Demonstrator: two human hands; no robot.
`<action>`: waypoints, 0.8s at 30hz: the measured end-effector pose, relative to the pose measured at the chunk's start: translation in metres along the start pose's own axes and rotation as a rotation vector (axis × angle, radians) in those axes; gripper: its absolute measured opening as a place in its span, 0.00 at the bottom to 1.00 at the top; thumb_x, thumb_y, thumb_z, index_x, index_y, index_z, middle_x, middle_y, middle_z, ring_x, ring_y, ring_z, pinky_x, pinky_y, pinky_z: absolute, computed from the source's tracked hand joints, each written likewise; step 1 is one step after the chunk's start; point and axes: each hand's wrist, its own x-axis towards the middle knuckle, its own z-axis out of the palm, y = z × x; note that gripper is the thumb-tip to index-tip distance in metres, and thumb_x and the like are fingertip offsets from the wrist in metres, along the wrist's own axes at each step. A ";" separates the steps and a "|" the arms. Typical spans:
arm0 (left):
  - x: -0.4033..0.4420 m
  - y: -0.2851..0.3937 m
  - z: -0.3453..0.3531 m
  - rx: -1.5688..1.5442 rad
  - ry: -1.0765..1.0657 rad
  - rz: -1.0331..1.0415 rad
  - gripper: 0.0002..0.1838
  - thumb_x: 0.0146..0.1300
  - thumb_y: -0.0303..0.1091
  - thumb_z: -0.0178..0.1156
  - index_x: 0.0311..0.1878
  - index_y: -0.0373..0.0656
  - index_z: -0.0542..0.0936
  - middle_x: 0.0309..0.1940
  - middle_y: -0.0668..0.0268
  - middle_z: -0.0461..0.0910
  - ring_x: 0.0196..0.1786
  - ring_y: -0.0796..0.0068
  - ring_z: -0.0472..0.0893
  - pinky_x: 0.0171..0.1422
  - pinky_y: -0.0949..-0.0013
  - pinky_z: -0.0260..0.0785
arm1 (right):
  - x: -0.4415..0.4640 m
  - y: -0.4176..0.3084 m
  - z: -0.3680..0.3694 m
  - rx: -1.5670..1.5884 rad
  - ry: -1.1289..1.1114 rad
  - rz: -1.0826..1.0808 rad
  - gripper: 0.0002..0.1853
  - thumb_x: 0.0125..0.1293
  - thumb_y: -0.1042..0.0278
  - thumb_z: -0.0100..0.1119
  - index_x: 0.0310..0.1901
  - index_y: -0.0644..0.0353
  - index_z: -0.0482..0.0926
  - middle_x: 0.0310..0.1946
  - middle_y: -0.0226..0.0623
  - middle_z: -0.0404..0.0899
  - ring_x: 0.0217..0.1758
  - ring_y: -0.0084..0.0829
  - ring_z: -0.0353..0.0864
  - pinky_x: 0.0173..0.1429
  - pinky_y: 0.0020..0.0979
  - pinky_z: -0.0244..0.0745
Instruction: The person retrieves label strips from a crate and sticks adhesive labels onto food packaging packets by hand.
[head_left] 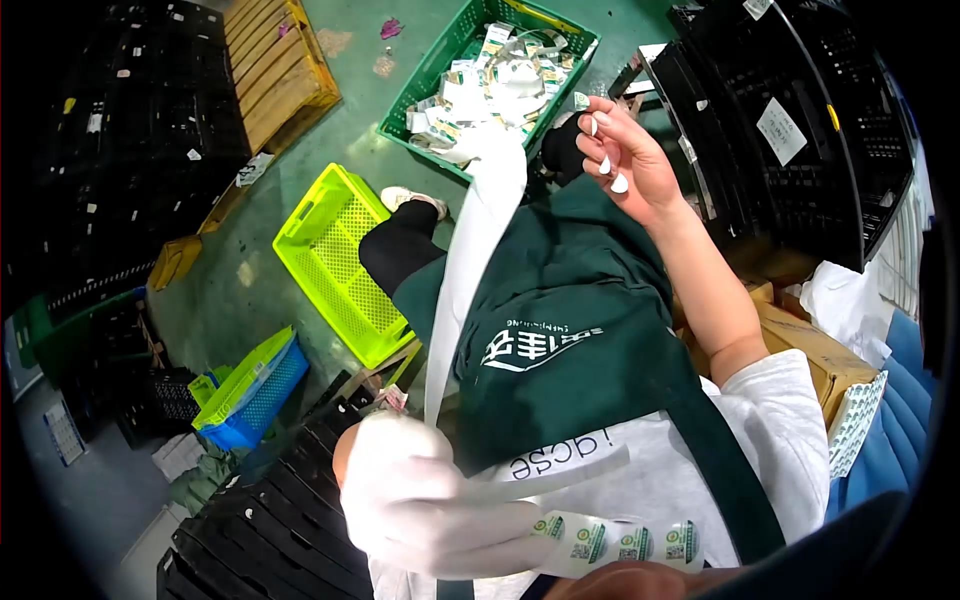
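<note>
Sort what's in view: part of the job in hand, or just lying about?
Job, apparently:
label strip
gloved left hand gripping it
bare right hand
its fingertip sticker
green crate holding strips

Probably lying about:
lime crate
wooden pallet
cardboard box
blue crate

Between right hand (pixel 635 165) and left hand (pixel 425 500), open room spans the apron (pixel 570 300) — 1 white strip (pixel 480 235) borders it left, black crates (pixel 740 170) right.

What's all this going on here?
A person in a green apron is working with both hands. The gloved left hand grips a strip of printed stickers, and a white band runs from that hand toward a green crate heaped with white-and-green pieces. The bare right hand is raised, with small pale stickers at its fingertips.
</note>
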 end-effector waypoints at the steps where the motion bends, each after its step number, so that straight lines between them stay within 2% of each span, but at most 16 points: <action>1: -0.011 -0.003 -0.009 0.003 -0.027 -0.084 0.14 0.48 0.38 0.67 0.38 0.43 0.83 0.32 0.68 0.80 0.21 0.79 0.66 0.26 0.76 0.56 | -0.001 0.000 -0.001 -0.044 -0.013 0.014 0.13 0.67 0.68 0.53 0.52 0.59 0.69 0.33 0.28 0.71 0.28 0.18 0.66 0.28 0.21 0.61; 3: -0.059 -0.027 0.016 0.311 0.267 -0.284 0.18 0.56 0.43 0.62 0.46 0.40 0.79 0.35 0.65 0.79 0.25 0.80 0.70 0.27 0.77 0.58 | -0.004 0.002 0.002 -0.056 0.005 0.042 0.12 0.68 0.65 0.53 0.49 0.58 0.69 0.30 0.26 0.69 0.26 0.18 0.65 0.27 0.20 0.58; 4: -0.063 -0.045 0.026 0.296 0.500 -0.454 0.20 0.60 0.45 0.58 0.48 0.38 0.78 0.37 0.64 0.79 0.29 0.78 0.72 0.32 0.75 0.61 | -0.006 0.005 0.004 -0.054 0.007 0.062 0.11 0.68 0.64 0.52 0.48 0.58 0.70 0.28 0.25 0.68 0.26 0.17 0.64 0.27 0.20 0.57; 5: -0.048 -0.065 0.034 0.095 0.770 -0.604 0.22 0.63 0.47 0.53 0.50 0.36 0.76 0.38 0.62 0.79 0.34 0.76 0.74 0.38 0.74 0.64 | -0.007 0.008 0.005 -0.062 -0.021 0.110 0.08 0.69 0.62 0.52 0.42 0.56 0.70 0.23 0.22 0.63 0.23 0.16 0.61 0.25 0.20 0.53; 6: -0.038 -0.084 0.043 -0.067 1.011 -0.663 0.25 0.67 0.50 0.49 0.52 0.34 0.75 0.39 0.61 0.79 0.39 0.74 0.76 0.43 0.73 0.67 | -0.010 0.015 0.011 -0.102 0.038 0.141 0.07 0.68 0.62 0.53 0.36 0.56 0.71 0.19 0.20 0.59 0.20 0.15 0.58 0.23 0.20 0.51; 7: -0.038 -0.104 0.054 -0.128 1.160 -0.676 0.28 0.71 0.52 0.45 0.54 0.32 0.73 0.40 0.59 0.78 0.43 0.71 0.78 0.49 0.71 0.70 | -0.012 0.022 0.012 -0.115 -0.004 0.225 0.07 0.68 0.63 0.54 0.35 0.56 0.71 0.19 0.20 0.60 0.19 0.15 0.58 0.22 0.20 0.50; 8: -0.052 -0.123 0.063 -0.039 1.171 -0.669 0.29 0.70 0.53 0.48 0.52 0.30 0.74 0.41 0.57 0.79 0.43 0.69 0.79 0.52 0.68 0.71 | -0.015 0.030 0.010 -0.132 -0.040 0.309 0.07 0.68 0.64 0.54 0.34 0.56 0.72 0.19 0.20 0.61 0.18 0.15 0.57 0.21 0.20 0.50; 10: -0.061 -0.151 0.078 0.088 1.236 -0.736 0.26 0.72 0.49 0.47 0.50 0.30 0.75 0.40 0.58 0.79 0.44 0.72 0.78 0.52 0.70 0.69 | -0.023 0.047 0.021 -0.214 -0.080 0.397 0.08 0.67 0.65 0.56 0.32 0.57 0.73 0.18 0.20 0.64 0.18 0.13 0.58 0.21 0.18 0.50; 12: -0.061 -0.162 0.089 -0.004 1.312 -0.828 0.21 0.74 0.44 0.43 0.50 0.32 0.74 0.42 0.61 0.79 0.44 0.73 0.78 0.51 0.70 0.71 | -0.028 0.056 0.034 -0.305 -0.169 0.414 0.08 0.67 0.65 0.56 0.31 0.58 0.73 0.18 0.20 0.64 0.18 0.12 0.57 0.22 0.19 0.50; 14: -0.056 -0.166 0.096 -0.064 1.411 -0.818 0.20 0.74 0.42 0.46 0.46 0.32 0.77 0.40 0.62 0.79 0.41 0.78 0.77 0.48 0.74 0.70 | -0.027 0.062 0.037 -0.310 -0.235 0.362 0.09 0.67 0.64 0.56 0.31 0.58 0.73 0.18 0.20 0.64 0.18 0.12 0.56 0.22 0.19 0.50; 16: -0.049 -0.164 0.102 -0.113 1.488 -0.869 0.13 0.71 0.35 0.51 0.43 0.32 0.77 0.36 0.65 0.79 0.39 0.80 0.76 0.45 0.76 0.69 | -0.022 0.064 0.042 -0.325 -0.234 0.309 0.10 0.67 0.63 0.58 0.31 0.57 0.72 0.19 0.19 0.65 0.18 0.12 0.56 0.22 0.19 0.50; 18: -0.053 -0.163 0.109 -0.034 1.364 -0.911 0.09 0.69 0.31 0.53 0.41 0.33 0.77 0.36 0.66 0.78 0.38 0.81 0.75 0.45 0.77 0.69 | -0.017 0.060 0.051 -0.364 -0.240 0.257 0.10 0.66 0.62 0.59 0.31 0.57 0.72 0.19 0.19 0.65 0.18 0.12 0.57 0.22 0.19 0.49; 19: -0.052 -0.163 0.112 -0.108 1.396 -0.910 0.07 0.69 0.29 0.53 0.40 0.34 0.76 0.36 0.67 0.77 0.38 0.82 0.74 0.44 0.77 0.68 | -0.016 0.058 0.052 -0.386 -0.245 0.287 0.09 0.66 0.65 0.58 0.32 0.57 0.71 0.20 0.20 0.64 0.18 0.12 0.57 0.22 0.19 0.51; 22: -0.050 -0.159 0.112 -0.084 1.399 -0.923 0.07 0.69 0.30 0.53 0.40 0.35 0.74 0.36 0.67 0.76 0.39 0.82 0.73 0.44 0.77 0.67 | -0.006 0.063 0.051 -0.448 -0.187 0.225 0.09 0.66 0.65 0.58 0.31 0.57 0.71 0.20 0.20 0.64 0.19 0.12 0.57 0.22 0.18 0.51; 24: -0.047 -0.155 0.111 -0.040 1.319 -0.931 0.07 0.70 0.31 0.51 0.40 0.36 0.73 0.36 0.67 0.74 0.39 0.82 0.72 0.44 0.76 0.67 | 0.000 0.064 0.049 -0.413 -0.113 0.218 0.08 0.67 0.64 0.57 0.32 0.57 0.72 0.19 0.19 0.63 0.19 0.11 0.58 0.23 0.18 0.52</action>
